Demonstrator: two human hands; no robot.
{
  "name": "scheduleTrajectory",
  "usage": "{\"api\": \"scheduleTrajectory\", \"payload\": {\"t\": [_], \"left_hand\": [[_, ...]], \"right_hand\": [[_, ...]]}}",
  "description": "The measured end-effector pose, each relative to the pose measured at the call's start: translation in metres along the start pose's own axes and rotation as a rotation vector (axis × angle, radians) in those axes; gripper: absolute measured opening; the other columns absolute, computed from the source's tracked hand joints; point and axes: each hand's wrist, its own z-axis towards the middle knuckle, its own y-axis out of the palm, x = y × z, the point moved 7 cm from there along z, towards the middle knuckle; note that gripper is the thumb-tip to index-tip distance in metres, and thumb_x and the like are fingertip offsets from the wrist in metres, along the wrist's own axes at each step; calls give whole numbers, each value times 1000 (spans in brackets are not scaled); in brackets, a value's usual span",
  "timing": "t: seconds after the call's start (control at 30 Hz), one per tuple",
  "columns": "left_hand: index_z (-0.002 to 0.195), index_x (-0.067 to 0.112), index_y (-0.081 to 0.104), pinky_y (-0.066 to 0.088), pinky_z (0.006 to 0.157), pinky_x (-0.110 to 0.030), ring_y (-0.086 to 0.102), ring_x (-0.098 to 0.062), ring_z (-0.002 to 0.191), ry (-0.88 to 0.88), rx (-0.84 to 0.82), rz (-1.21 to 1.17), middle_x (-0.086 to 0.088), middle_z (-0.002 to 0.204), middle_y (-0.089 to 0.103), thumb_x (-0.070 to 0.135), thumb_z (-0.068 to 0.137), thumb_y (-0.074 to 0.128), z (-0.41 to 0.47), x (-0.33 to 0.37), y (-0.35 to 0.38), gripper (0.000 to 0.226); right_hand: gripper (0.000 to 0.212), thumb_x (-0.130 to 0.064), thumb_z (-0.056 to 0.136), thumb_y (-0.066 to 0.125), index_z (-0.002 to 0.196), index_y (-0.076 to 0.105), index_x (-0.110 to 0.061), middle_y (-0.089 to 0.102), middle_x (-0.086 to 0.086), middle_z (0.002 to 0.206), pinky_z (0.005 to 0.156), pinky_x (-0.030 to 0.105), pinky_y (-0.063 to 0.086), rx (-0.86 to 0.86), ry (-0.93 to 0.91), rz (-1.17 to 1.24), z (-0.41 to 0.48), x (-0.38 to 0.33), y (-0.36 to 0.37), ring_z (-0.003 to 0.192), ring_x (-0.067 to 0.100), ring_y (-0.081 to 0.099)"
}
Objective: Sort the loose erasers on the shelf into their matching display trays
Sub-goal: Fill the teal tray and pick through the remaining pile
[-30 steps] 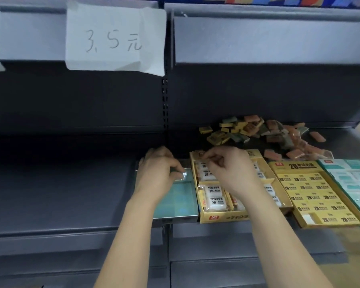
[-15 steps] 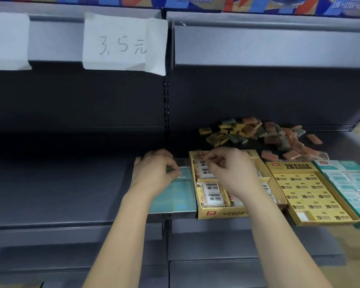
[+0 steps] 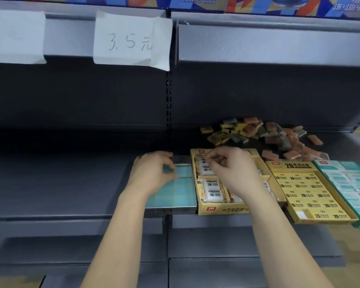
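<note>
Both hands have barely shifted, staying low over the trays. At the teal tray (image 3: 181,194) the left hand (image 3: 152,175) pinches something small I can't make out. Beside it, the right hand (image 3: 231,171) curls over the yellow tray (image 3: 220,208), fingertips closed on a wrapped white eraser (image 3: 204,163). Light, slick film: best held by its edges. Loose erasers (image 3: 258,134) lie heaped behind.

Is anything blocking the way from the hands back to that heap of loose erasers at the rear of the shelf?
Nothing tall does. The heap of loose erasers lies behind the yellow tray of wrapped 2B erasers, which the right hand hovers over. The left hand rests on the teal tray. A reach only has to pass over the low yellow tray.
</note>
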Motion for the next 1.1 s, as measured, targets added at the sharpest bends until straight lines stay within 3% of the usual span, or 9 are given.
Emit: {"api": "scheduleTrajectory", "payload": {"t": [0.13,0.3,0.43,0.77,0.9,1.1], "left_hand": [[104,30,74,26,113,-39,46,-11,132,32,-13,67,13,145,49,30,84,74,-3,0,1,20],[97,34,61,26,109,-36,39,-11,139,87,39,106,11,145,50,28,87,68,-7,4,6,14],[113,35,66,22,109,-37,38,-10,137,100,27,135,13,146,47,29,89,64,-7,5,7,26],[121,52,59,21,102,-40,31,-17,130,102,-25,193,10,141,39,35,94,57,-8,14,13,32],[121,53,59,19,104,-41,29,-16,131,100,-58,197,12,142,38,36,96,55,-6,12,14,31],[118,52,60,14,96,-37,28,-16,128,107,-102,195,13,140,37,42,93,57,-3,12,13,27]], "right_hand": [[17,-16,90,61,98,72,-27,68,-11,86,62,11,46,-4,3,-6,-1,0,0,76,1,61],[17,-17,90,62,98,72,-28,68,-11,86,54,6,41,-12,8,-26,0,1,2,74,-2,59],[17,-16,90,62,96,72,-28,67,-12,84,58,0,39,-7,2,-37,-1,0,2,72,-5,56],[19,-12,89,62,97,73,-25,61,-18,75,55,3,40,-16,1,-39,1,1,5,62,-4,53],[19,-12,88,62,96,73,-25,62,-17,74,51,6,37,-18,5,-35,1,3,7,59,-3,52],[18,-14,88,62,95,73,-26,62,-16,75,54,10,35,-24,-4,-39,1,2,8,58,-2,50]]}}
